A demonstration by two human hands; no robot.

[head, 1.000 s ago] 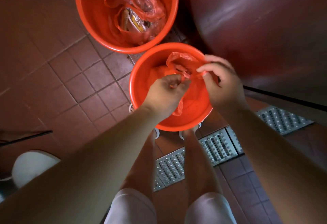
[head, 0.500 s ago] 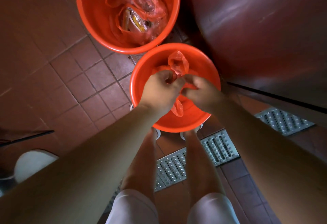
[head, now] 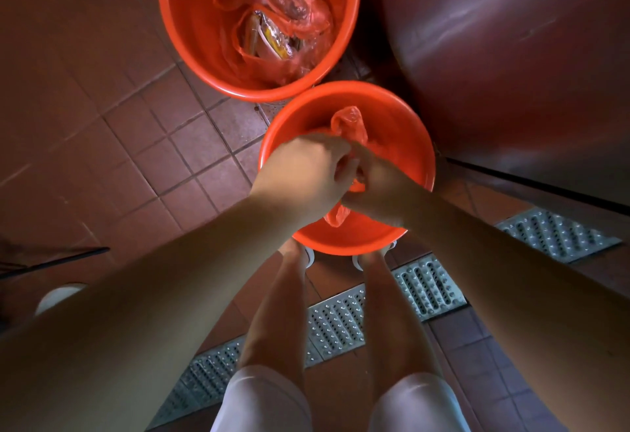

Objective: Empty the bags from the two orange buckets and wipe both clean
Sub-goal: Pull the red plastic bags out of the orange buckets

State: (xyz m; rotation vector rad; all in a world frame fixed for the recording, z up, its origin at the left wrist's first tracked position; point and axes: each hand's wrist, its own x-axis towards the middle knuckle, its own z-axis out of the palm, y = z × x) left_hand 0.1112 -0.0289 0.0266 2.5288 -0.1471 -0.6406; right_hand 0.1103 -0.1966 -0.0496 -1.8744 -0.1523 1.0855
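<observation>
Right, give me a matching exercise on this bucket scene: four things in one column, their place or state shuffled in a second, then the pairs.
Things
1. near bucket
2. far bucket
3. drain grating
4. red bag

Place or state
A. set into the tiled floor
B. holds an untouched bag with wrappers
C. gripped by the left hand and right hand
D. stands by the person's feet

Pairs: 1-D, 2-B, 3-A, 4-C

Far bucket (head: pixel 177 39) rim beyond top edge; bag (head: pixel 349 124) middle behind hands.
</observation>
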